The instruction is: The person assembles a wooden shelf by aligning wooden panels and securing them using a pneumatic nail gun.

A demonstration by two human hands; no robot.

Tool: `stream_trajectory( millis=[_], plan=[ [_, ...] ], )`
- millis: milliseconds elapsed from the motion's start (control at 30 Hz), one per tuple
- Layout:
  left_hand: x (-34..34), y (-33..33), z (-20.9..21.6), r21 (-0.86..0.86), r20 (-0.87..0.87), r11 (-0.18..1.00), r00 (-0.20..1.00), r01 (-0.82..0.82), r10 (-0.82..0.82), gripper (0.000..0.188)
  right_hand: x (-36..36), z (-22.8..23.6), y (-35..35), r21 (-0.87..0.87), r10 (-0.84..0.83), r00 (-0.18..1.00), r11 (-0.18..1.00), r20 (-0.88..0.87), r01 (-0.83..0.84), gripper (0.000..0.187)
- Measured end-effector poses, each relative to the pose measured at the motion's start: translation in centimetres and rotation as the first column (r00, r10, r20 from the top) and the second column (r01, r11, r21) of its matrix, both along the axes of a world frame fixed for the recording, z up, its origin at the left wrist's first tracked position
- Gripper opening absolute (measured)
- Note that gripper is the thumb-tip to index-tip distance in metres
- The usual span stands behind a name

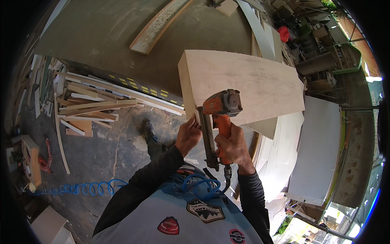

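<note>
My right hand [233,145] is wrapped round the handle of an orange and black pneumatic nail gun [222,109]. The gun's nose meets the near left edge of a pale plywood box [243,77], and its long magazine slants down toward me. Close beside the nose, my left hand [189,136] has its fingers curled in at the box's edge. Whether those fingers pinch something small is hidden. A coiled blue air hose [93,188] runs in from the left, and blue coils also lie against my front below the gun's hose fitting.
The box rests on a large greenish-brown work table [101,32], which also bears a long wooden piece [160,26]. Wood offcuts [97,103] are piled on the floor at left. White sheets [315,150] stand at right. My shoe [149,128] shows below.
</note>
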State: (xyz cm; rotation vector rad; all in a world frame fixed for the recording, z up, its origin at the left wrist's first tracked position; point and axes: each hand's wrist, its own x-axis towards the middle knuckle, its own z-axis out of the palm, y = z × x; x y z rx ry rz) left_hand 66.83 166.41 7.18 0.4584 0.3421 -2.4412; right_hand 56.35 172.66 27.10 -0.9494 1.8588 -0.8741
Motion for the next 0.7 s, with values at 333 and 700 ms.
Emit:
stream_trajectory(
  millis=[333, 700],
  plan=[
    [3.2, -6.5, -3.4, -0.334, 0.825, 0.821, 0.565, 0.463, 0.017, 0.063, 1.1, 0.0, -0.9, -0.071, -0.261, 0.949, 0.958, 0.180, 0.277, 0.037],
    [0.7, -14.9, -0.2, -0.361, 0.701, 0.616, 0.639, 0.700, -0.315, 0.090, 4.7, -1.3, -3.4, -0.052, -0.501, 0.825, 0.847, 0.261, 0.530, 0.020]
  ],
)
